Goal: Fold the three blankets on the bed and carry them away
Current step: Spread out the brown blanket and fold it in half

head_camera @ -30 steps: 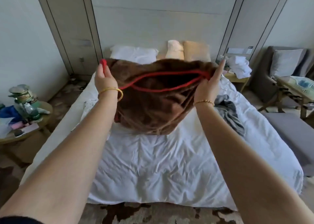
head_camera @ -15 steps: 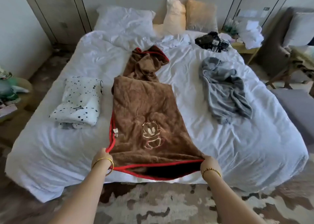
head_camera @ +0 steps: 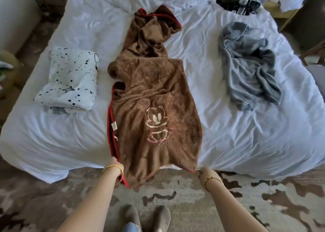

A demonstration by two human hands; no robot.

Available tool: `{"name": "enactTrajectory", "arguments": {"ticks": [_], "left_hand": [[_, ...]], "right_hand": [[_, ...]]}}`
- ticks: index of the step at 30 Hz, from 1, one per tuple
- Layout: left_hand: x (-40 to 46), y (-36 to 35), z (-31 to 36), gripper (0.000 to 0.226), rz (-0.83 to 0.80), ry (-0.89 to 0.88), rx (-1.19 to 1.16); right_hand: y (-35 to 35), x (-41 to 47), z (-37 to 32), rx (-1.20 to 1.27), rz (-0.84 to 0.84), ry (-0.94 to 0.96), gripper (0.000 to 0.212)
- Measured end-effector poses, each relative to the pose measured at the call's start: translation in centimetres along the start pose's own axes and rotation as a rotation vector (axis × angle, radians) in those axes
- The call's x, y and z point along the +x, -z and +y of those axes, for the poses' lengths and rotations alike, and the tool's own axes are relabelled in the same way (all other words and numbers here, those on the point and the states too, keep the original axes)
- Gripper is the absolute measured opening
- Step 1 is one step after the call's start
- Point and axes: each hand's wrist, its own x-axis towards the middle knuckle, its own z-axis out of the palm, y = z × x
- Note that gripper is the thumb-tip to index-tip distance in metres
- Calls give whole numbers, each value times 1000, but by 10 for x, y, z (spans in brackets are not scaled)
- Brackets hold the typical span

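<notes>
Both hands gripping near corners of brown blanket (head_camera: 151,98) at bed (head_camera: 246,143) edge: left hand (head_camera: 115,162) lower centre-left, right hand (head_camera: 204,172) lower centre-right, fingers curled on red trim.

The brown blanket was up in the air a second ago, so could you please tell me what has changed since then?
The brown blanket has come down from chest height and now lies lengthwise on the bed, its near edge hanging over the foot. The left hand and right hand followed it down and still grip its near corners. The folded star-print blanket and crumpled grey blanket have not moved.
</notes>
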Motion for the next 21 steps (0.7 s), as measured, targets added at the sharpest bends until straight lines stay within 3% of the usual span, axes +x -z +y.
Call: {"name": "enactTrajectory", "arguments": {"ticks": [4, 11, 16, 21], "left_hand": [[0, 22, 61, 39, 34, -104, -12], [43, 86, 140, 39, 175, -201, -73], [119, 147, 183, 43, 215, -166, -61], [204, 185, 234, 51, 253, -112, -57]], "right_hand": [[39, 13, -39, 75, 24, 107, 29], [99, 56, -123, 57, 174, 258, 35], [139, 115, -192, 124, 196, 291, 27], [175, 186, -260, 149, 208, 292, 33]]}}
